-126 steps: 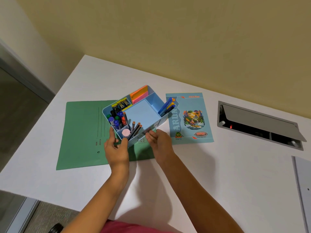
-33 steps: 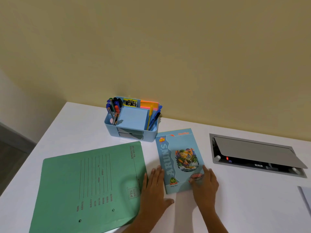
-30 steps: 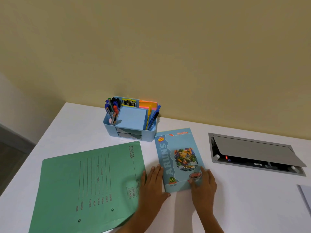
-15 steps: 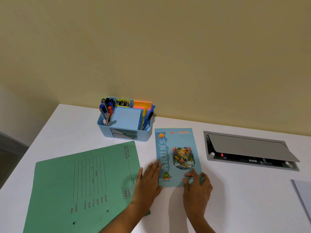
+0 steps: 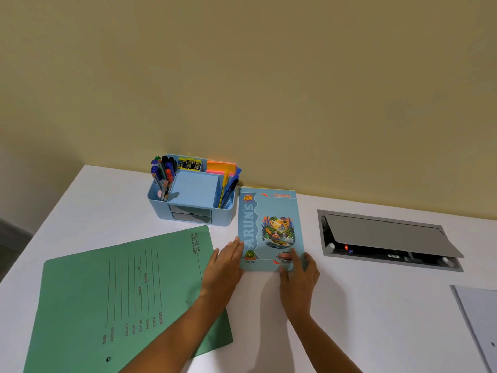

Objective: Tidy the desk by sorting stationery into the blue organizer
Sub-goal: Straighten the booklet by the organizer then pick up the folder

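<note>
Two open, flat-fingered hands: left hand [image 5: 224, 265] touches the notebook [image 5: 270, 227] at its left edge, right hand [image 5: 297, 273] presses its near right corner. Its long axis runs toward the wall, just beside the blue organizer [image 5: 161, 211].

The left forearm [image 5: 172, 335] and right forearm [image 5: 322, 343] are extended forward from the lower edge of view, converging slightly. The left hand [image 5: 224, 267] is laid flat, palm down, fingers straight and together, pointed forward and slightly rightward. The right hand [image 5: 297, 275] is placed palm down near it, fingers straight, thumb spread leftward.
</note>
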